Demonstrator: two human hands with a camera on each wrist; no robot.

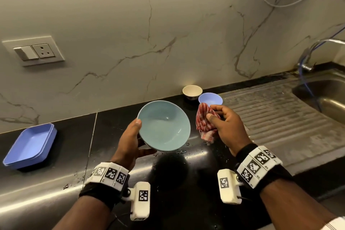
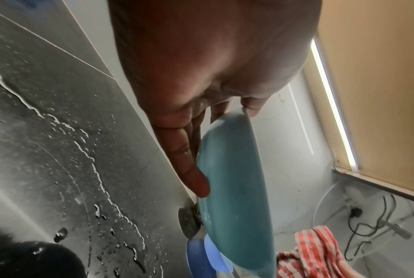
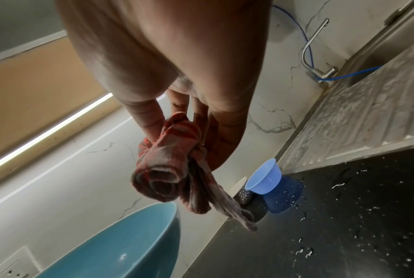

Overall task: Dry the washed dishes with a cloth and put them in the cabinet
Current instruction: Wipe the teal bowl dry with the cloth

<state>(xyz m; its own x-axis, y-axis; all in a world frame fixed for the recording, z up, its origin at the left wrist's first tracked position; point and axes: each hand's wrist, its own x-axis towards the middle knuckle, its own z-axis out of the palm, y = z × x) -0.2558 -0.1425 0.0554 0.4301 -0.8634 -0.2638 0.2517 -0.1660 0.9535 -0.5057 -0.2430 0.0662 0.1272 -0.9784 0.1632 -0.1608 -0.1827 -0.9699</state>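
Teal bowl point(image 1: 164, 126), head view: I hold it tilted above the wet black surface point(image 1: 186, 173), my left hand point(image 1: 130, 142) gripping its rim, while my right hand point(image 1: 226, 127) clutches the bunched red-striped cloth point(image 1: 204, 123) just beside it, apart from the bowl. Left wrist view: my fingers point(image 2: 191, 165) lie against the bowl's underside, thumb over the rim. Right wrist view: fingers pinch the cloth above the surface; a small blue bowl point(image 3: 264, 177) and a patterned cup point(image 3: 244, 194) stand behind.
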